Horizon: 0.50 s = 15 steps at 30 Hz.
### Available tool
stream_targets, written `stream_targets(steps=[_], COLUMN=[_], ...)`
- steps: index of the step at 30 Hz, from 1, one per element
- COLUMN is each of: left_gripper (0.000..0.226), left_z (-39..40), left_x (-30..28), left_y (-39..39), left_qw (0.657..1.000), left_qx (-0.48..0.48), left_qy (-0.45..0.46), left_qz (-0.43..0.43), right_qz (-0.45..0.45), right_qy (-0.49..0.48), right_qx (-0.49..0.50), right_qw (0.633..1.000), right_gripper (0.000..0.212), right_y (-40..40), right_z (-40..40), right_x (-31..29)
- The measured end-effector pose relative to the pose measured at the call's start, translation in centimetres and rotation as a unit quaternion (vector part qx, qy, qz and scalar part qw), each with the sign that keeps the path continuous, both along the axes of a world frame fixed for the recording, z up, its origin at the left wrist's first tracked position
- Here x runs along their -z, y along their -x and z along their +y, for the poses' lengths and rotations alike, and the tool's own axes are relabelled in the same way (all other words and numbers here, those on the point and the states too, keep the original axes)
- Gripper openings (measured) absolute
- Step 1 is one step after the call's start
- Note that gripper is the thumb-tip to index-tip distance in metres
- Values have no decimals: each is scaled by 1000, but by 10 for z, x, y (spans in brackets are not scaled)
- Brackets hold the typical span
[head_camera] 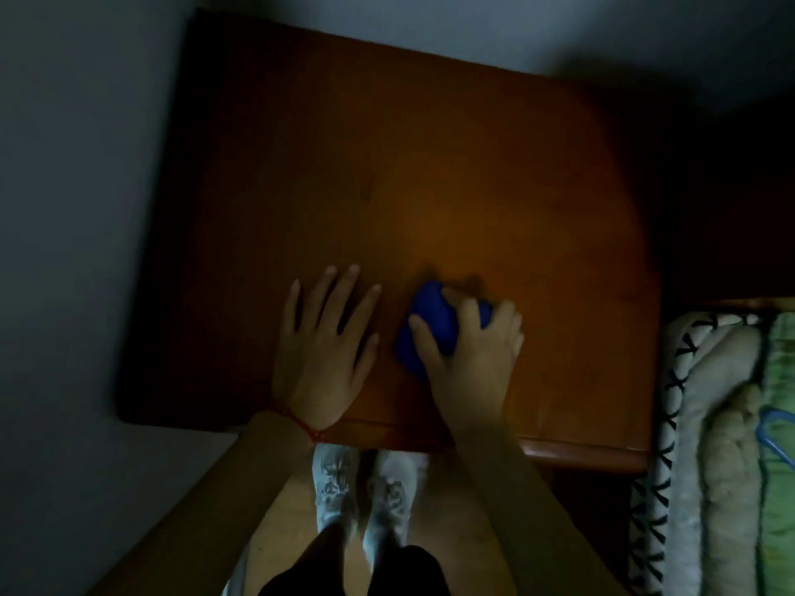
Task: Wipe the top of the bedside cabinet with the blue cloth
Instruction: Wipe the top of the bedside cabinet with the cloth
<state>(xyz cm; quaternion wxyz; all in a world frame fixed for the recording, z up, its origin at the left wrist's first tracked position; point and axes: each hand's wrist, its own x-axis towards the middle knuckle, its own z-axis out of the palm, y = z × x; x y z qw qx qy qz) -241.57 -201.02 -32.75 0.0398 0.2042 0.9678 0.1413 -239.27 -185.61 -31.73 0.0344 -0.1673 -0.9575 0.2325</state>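
Note:
The bedside cabinet's brown wooden top [430, 174] fills the middle of the dim view. A bunched blue cloth [423, 326] lies on it near the front edge. My right hand [473, 359] presses down on the cloth with fingers curled over it, hiding its right part. My left hand [325, 350] rests flat on the wood just left of the cloth, fingers spread, holding nothing. A red string bracelet circles my left wrist.
A grey wall [77, 208] runs along the cabinet's left and back sides. Bedding [722, 445] with a black-and-white trim and green fabric lies to the right, with a blue hanger [774, 436] on it. My white shoes [365, 488] stand on the floor below the front edge.

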Motion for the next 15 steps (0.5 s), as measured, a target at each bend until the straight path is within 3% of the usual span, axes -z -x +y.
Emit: stream_targets(steps=[4, 9, 15], left_gripper=[49, 51, 50], left_z=[7, 21, 22], left_x=[-4, -1, 4], left_y=[40, 90, 96], left_qw=[1000, 1000, 1000], left_qx=[-22, -31, -27], left_qy=[-5, 4, 13], left_qz=[3, -2, 5], right_qz=[2, 41, 0], right_qy=[-16, -5, 10], right_qx=[-30, 32, -24], right_qw=[999, 999, 1000], right_gripper=[40, 43, 42], right_y=[33, 144, 98], right_z=[8, 21, 21], right_x=[-1, 2, -4])
